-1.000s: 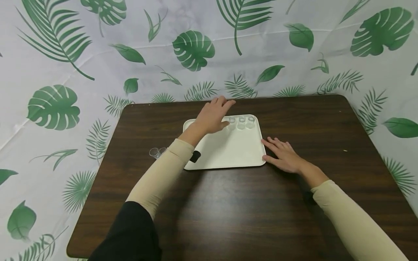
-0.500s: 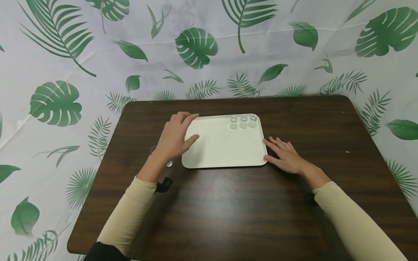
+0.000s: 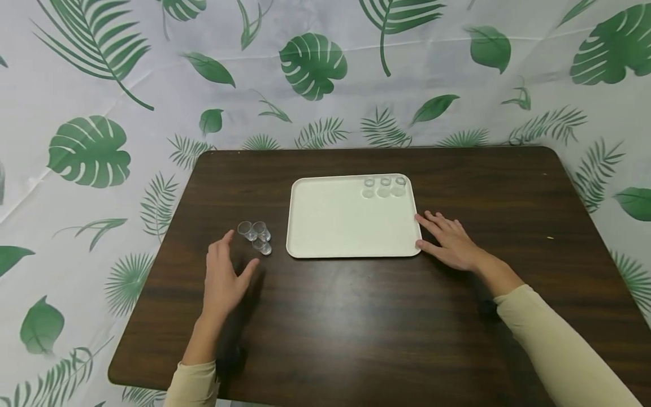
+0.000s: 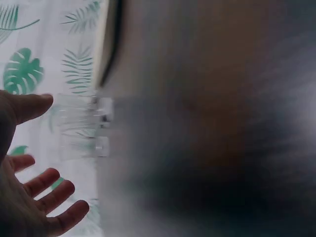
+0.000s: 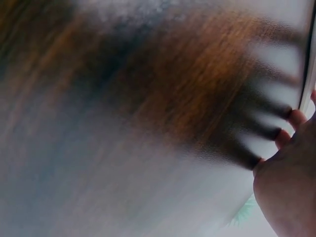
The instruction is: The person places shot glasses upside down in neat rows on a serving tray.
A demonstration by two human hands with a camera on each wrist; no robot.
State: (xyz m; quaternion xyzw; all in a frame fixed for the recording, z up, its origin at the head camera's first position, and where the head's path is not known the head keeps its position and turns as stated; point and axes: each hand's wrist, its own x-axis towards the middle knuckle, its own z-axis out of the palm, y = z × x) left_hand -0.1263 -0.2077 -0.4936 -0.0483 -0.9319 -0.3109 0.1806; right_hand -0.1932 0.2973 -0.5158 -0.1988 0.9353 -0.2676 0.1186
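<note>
Three small clear cups (image 3: 261,230) stand in a tight cluster on the table, left of a white tray (image 3: 351,220). My left hand (image 3: 224,280) is just in front of them, thumb and fingers spread apart with nothing between. In the left wrist view the clear cups (image 4: 79,118) appear beyond the thumb and fingertips. Three more small clear cups (image 3: 385,186) stand in a row at the tray's far right corner. My right hand (image 3: 450,240) rests at the tray's right edge, fingers extended, the fingertips right at the rim. In the right wrist view its fingers (image 5: 296,118) reach down to the tabletop.
The dark wooden table (image 3: 356,328) has rounded corners and runs back to a white cloth backdrop (image 3: 244,68) with green leaves. A small pale speck (image 3: 550,238) lies on the table at the right.
My left hand has moved from over the tray's far side back left and toward me, down to the three cups beside the tray. The right hand stays at the tray's edge.
</note>
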